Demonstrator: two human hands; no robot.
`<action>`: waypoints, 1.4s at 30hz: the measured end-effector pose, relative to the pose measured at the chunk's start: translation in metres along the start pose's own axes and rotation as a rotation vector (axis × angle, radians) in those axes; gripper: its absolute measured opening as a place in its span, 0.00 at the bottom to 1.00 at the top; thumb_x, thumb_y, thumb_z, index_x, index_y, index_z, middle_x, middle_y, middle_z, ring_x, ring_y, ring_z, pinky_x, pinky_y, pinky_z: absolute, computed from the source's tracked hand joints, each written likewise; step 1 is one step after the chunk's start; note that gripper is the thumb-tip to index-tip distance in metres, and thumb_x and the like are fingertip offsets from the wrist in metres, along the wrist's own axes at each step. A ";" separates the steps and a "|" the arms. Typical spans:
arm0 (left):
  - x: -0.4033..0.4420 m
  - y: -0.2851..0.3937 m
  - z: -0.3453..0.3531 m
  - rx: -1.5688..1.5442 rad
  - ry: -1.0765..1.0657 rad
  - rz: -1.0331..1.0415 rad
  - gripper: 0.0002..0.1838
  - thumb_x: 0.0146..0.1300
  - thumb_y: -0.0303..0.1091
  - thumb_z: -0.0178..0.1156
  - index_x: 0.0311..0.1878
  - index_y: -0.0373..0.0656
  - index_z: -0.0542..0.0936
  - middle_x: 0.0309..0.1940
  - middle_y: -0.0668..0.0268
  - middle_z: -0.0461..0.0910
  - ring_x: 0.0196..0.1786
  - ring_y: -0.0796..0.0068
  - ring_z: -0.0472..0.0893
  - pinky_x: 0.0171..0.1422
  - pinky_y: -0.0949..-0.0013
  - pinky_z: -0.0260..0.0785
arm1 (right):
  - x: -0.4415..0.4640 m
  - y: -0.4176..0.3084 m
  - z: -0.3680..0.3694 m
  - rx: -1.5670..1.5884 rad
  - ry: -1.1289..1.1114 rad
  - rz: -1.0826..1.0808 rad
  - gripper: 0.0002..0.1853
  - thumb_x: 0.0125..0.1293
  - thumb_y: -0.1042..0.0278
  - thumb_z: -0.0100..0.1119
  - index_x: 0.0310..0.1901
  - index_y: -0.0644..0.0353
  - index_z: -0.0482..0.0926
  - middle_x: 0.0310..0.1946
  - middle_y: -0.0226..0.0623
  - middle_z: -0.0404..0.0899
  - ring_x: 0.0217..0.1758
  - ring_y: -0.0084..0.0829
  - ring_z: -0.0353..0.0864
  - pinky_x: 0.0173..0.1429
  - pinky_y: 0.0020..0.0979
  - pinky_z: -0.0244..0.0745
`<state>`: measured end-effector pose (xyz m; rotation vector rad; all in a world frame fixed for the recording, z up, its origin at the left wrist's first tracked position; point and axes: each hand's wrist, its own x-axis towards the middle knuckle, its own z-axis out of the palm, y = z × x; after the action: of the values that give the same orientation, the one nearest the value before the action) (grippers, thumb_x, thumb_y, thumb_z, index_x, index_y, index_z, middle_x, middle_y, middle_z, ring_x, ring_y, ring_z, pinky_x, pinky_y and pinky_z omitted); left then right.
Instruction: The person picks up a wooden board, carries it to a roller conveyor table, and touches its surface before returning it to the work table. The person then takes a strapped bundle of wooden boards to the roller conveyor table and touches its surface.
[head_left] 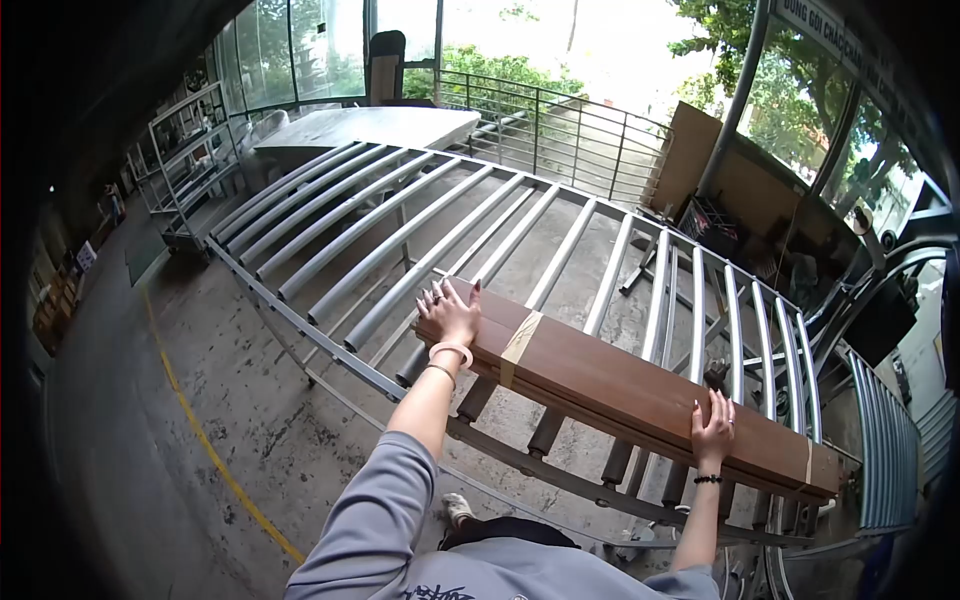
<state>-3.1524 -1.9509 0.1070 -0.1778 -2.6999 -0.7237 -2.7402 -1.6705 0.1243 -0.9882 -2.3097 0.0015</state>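
Observation:
A long stack of brown boards [600, 365], bound with tan tape [520, 348] near its left end, lies across the near side of a metal roller conveyor [560, 250]. My left hand [452, 315] rests on the left end of the stack, fingers spread and pointing away from me. Toward the other end, my right hand [713, 432] lies on the boards with its fingers stretched out. Both palms touch the wood without wrapping around it. A second strip of tape [809, 462] shows near the right end.
Beyond the conveyor stand a pale flat-topped table [370, 128] and a metal railing [560, 130]. A wheeled rack [185, 165] is at the far left. Corrugated metal sheets [888, 440] stand at right. A yellow line [205, 440] runs along the concrete floor.

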 end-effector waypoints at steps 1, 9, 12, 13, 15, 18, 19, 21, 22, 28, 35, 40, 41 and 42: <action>0.007 -0.009 -0.002 -0.004 -0.020 -0.013 0.43 0.64 0.68 0.37 0.66 0.37 0.65 0.68 0.50 0.61 0.72 0.51 0.55 0.76 0.50 0.33 | 0.001 -0.010 0.005 0.003 0.008 -0.012 0.22 0.61 0.58 0.55 0.56 0.58 0.75 0.57 0.41 0.74 0.66 0.47 0.65 0.69 0.43 0.60; 0.069 -0.062 -0.013 0.081 -0.056 0.017 0.42 0.63 0.68 0.38 0.67 0.40 0.63 0.69 0.53 0.59 0.72 0.51 0.56 0.75 0.49 0.35 | 0.003 -0.093 0.025 0.043 0.049 0.022 0.23 0.59 0.59 0.57 0.55 0.58 0.75 0.55 0.40 0.75 0.65 0.46 0.66 0.68 0.43 0.62; 0.095 -0.092 -0.018 0.118 -0.099 -0.002 0.42 0.63 0.68 0.39 0.68 0.41 0.62 0.69 0.53 0.59 0.72 0.52 0.56 0.75 0.49 0.35 | 0.004 -0.140 0.039 0.050 0.064 0.050 0.23 0.59 0.59 0.58 0.55 0.58 0.75 0.55 0.40 0.76 0.65 0.46 0.67 0.67 0.43 0.62; 0.103 -0.103 -0.017 0.118 -0.111 -0.001 0.42 0.63 0.68 0.39 0.68 0.41 0.62 0.69 0.53 0.59 0.72 0.52 0.56 0.75 0.49 0.35 | 0.004 -0.151 0.041 0.044 0.064 0.040 0.23 0.59 0.59 0.58 0.55 0.58 0.75 0.55 0.40 0.76 0.64 0.46 0.67 0.67 0.42 0.63; 0.124 -0.125 -0.018 0.132 -0.081 0.015 0.42 0.63 0.68 0.39 0.68 0.42 0.61 0.70 0.53 0.59 0.72 0.52 0.56 0.75 0.48 0.35 | 0.003 -0.176 0.048 0.042 0.048 0.038 0.22 0.59 0.59 0.58 0.54 0.58 0.76 0.55 0.40 0.76 0.64 0.46 0.67 0.67 0.42 0.63; 0.161 -0.155 -0.022 0.127 -0.055 0.015 0.42 0.63 0.68 0.39 0.69 0.43 0.61 0.70 0.53 0.58 0.72 0.52 0.55 0.75 0.48 0.35 | 0.010 -0.218 0.064 0.057 0.047 0.024 0.22 0.59 0.59 0.58 0.54 0.58 0.76 0.54 0.41 0.76 0.64 0.46 0.68 0.67 0.42 0.63; 0.171 -0.164 -0.023 0.120 -0.054 0.005 0.42 0.63 0.68 0.39 0.69 0.43 0.61 0.70 0.53 0.58 0.72 0.52 0.56 0.75 0.48 0.35 | 0.012 -0.233 0.069 0.060 0.050 0.018 0.22 0.59 0.59 0.58 0.54 0.58 0.76 0.54 0.41 0.76 0.63 0.46 0.68 0.67 0.42 0.64; 0.180 -0.182 -0.024 0.111 -0.075 -0.022 0.42 0.63 0.68 0.39 0.69 0.44 0.61 0.70 0.53 0.58 0.72 0.52 0.56 0.75 0.48 0.35 | 0.009 -0.256 0.076 0.057 0.038 0.007 0.22 0.59 0.59 0.58 0.54 0.58 0.76 0.54 0.41 0.76 0.63 0.45 0.69 0.66 0.42 0.64; 0.187 -0.188 -0.029 0.144 -0.104 -0.034 0.42 0.63 0.69 0.38 0.69 0.44 0.60 0.70 0.54 0.58 0.72 0.53 0.56 0.75 0.49 0.36 | 0.008 -0.265 0.077 0.046 0.028 0.002 0.22 0.59 0.59 0.58 0.54 0.58 0.76 0.54 0.41 0.76 0.63 0.45 0.69 0.66 0.42 0.64; 0.252 -0.235 -0.037 0.146 -0.090 -0.018 0.42 0.62 0.69 0.37 0.69 0.44 0.62 0.70 0.53 0.59 0.72 0.52 0.56 0.75 0.49 0.36 | 0.012 -0.337 0.103 0.065 0.043 0.013 0.22 0.60 0.58 0.58 0.54 0.58 0.76 0.54 0.40 0.76 0.63 0.44 0.69 0.66 0.41 0.64; 0.311 -0.295 -0.047 0.099 -0.048 0.022 0.44 0.62 0.71 0.36 0.68 0.44 0.63 0.68 0.51 0.60 0.71 0.51 0.57 0.75 0.47 0.37 | 0.012 -0.417 0.128 0.023 0.047 0.013 0.23 0.60 0.57 0.57 0.56 0.57 0.75 0.56 0.40 0.75 0.63 0.44 0.69 0.66 0.41 0.64; 0.357 -0.328 -0.045 0.094 -0.058 0.024 0.44 0.62 0.71 0.36 0.68 0.43 0.63 0.68 0.48 0.60 0.71 0.49 0.58 0.73 0.45 0.39 | 0.017 -0.472 0.145 0.061 0.012 0.048 0.22 0.61 0.56 0.56 0.55 0.57 0.76 0.55 0.40 0.76 0.63 0.43 0.69 0.67 0.40 0.63; 0.362 -0.335 -0.044 0.095 -0.075 0.020 0.44 0.61 0.71 0.37 0.68 0.43 0.63 0.68 0.48 0.60 0.71 0.49 0.58 0.73 0.45 0.39 | 0.018 -0.482 0.150 0.058 0.014 0.057 0.22 0.61 0.57 0.56 0.55 0.57 0.76 0.55 0.40 0.76 0.63 0.42 0.69 0.67 0.40 0.63; 0.369 -0.343 -0.043 0.092 -0.086 0.027 0.44 0.61 0.71 0.37 0.68 0.43 0.63 0.68 0.48 0.60 0.71 0.49 0.58 0.73 0.45 0.39 | 0.018 -0.492 0.153 0.052 0.012 0.067 0.22 0.61 0.57 0.55 0.54 0.57 0.76 0.55 0.40 0.76 0.63 0.42 0.69 0.67 0.40 0.63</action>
<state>-3.5550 -2.2567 0.1132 -0.2269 -2.7999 -0.5948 -3.1537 -1.9774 0.1249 -1.0356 -2.2535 0.0830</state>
